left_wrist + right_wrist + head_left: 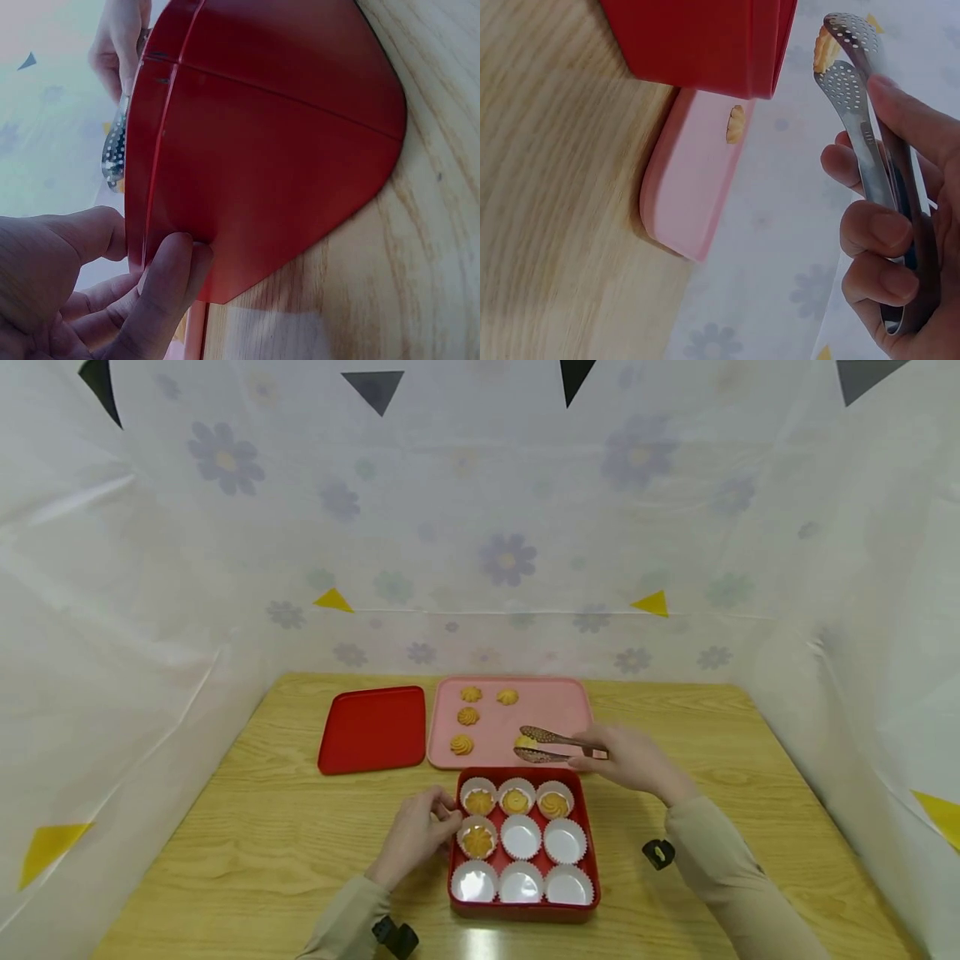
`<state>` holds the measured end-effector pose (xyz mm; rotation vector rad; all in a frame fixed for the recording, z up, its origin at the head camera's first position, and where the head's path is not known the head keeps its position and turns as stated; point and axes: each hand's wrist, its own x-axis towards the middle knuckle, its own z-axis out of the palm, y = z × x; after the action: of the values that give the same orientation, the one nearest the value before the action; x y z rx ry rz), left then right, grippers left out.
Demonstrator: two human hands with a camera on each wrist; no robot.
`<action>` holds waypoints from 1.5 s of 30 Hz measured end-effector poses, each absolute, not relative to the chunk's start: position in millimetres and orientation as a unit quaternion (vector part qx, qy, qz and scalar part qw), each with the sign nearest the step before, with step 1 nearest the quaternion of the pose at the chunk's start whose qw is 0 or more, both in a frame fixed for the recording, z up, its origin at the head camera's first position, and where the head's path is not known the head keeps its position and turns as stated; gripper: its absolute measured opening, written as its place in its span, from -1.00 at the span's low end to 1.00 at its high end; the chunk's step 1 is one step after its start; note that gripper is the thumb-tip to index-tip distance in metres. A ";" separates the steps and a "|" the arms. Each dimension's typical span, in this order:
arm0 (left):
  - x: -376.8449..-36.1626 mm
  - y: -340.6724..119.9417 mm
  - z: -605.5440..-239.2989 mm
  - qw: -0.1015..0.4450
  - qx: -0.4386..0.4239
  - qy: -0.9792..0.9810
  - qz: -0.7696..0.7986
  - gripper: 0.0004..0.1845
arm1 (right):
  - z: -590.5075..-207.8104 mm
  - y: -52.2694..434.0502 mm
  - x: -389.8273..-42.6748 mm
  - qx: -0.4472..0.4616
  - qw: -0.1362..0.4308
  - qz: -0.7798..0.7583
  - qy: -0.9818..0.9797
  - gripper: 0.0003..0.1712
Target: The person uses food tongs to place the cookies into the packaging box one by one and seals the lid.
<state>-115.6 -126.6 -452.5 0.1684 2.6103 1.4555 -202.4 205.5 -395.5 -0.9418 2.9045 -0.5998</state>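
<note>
My right hand [622, 758] grips metal tongs [555, 737] with perforated ends, above the pink tray [558, 710]. Between the tong ends is a swirled cookie [826, 51], lifted clear of the tray in the right wrist view. My left hand [418, 828] pinches the left wall of a red box [525, 912], thumb at the rim and fingertips [169, 262] on the outside. Paper cups [521, 837] fill the box in three rows. Cookies sit in the three back cups and in the left cup [477, 841] of the middle row; the other cups hold nothing.
Several cookies [468, 717] lie on the left part of the pink tray, just behind the box. A flat red tray or lid [373, 731] lies left of it on the wooden table [285, 835]. A flower-patterned sheet [450, 527] hangs behind the table.
</note>
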 end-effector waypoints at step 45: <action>-115.5 -127.6 -452.3 0.067 0.056 0.882 0.464 -0.88 | -399.8 199.1 -152.7 -0.383 0.103 -0.162 0.903 -0.60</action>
<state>-115.5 -127.6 -452.3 0.1677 2.6570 1.3981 -152.7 199.1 -399.8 -1.1306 2.6654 -0.4781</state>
